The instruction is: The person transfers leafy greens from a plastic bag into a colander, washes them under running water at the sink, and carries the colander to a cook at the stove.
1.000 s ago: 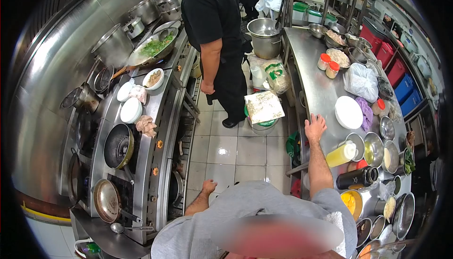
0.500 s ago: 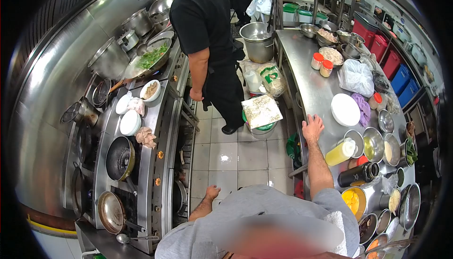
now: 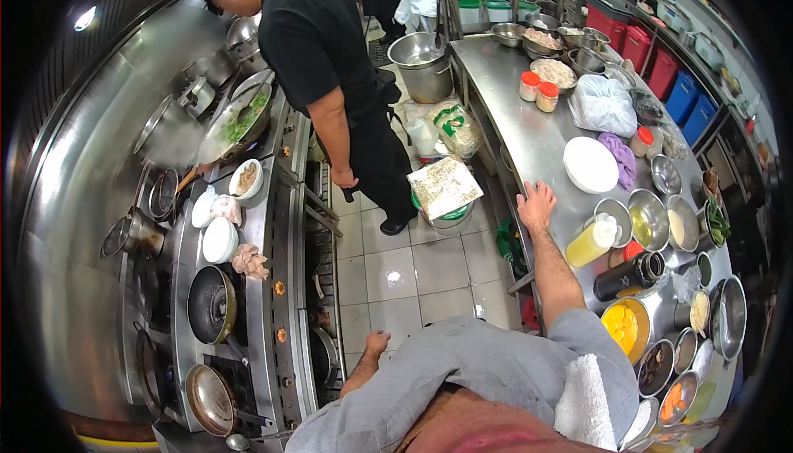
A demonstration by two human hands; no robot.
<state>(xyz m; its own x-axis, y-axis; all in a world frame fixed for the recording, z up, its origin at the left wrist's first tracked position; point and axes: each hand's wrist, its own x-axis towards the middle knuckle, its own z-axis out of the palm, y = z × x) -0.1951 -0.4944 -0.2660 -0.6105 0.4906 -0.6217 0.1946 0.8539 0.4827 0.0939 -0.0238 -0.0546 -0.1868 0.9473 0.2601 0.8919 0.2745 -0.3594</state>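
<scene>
My right hand (image 3: pixel 537 203) is open, its fingers spread at the near edge of the steel table (image 3: pixel 504 106), holding nothing. Nearest to it on the table are a white bowl (image 3: pixel 591 165) and a squeeze bottle of yellow liquid (image 3: pixel 590 242). My left hand (image 3: pixel 377 342) hangs low at my side above the tiled floor, fingers loosely curled in, with nothing visible in it. Left of it, on the stove, sit a dark frying pan (image 3: pixel 211 304) and a worn, light-coloured pan (image 3: pixel 211 399).
A co-worker (image 3: pixel 314 48) in black stands at the stove, by a steaming wok of greens (image 3: pixel 244 123). Between stove and table, a board (image 3: pixel 444 187) lies on a bucket, with bags (image 3: pixel 457 131) and a large pot (image 3: pixel 423 69) behind. Steel bowls (image 3: pixel 648 220) crowd the table's right side.
The view has turned slightly, so the co-worker and table appear farther left. A utensil now shows in the wok, with steam beside it. My right hand stays spread at the table edge.
</scene>
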